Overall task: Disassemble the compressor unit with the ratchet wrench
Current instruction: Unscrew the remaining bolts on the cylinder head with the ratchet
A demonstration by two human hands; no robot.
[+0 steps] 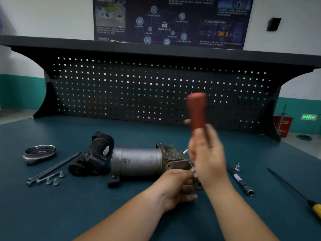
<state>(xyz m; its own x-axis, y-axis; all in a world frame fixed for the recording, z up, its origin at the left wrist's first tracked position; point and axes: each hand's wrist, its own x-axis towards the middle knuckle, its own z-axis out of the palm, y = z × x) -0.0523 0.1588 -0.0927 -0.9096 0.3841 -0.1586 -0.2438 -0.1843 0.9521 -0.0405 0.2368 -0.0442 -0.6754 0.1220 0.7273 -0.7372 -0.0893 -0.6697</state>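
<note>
Left hand [178,186] grips the compressor unit [137,161] at its right end, mid-frame; right hand [206,153] clasps the ratchet wrench [197,110]. Likely heavy, rigid metal; steady its cylinder.

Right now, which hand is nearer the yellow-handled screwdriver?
Right. The right hand, gripping the red ratchet wrench handle, is left of the yellow-handled screwdriver; the left hand, at the end of the grey metal compressor unit, sits farther left.
</note>
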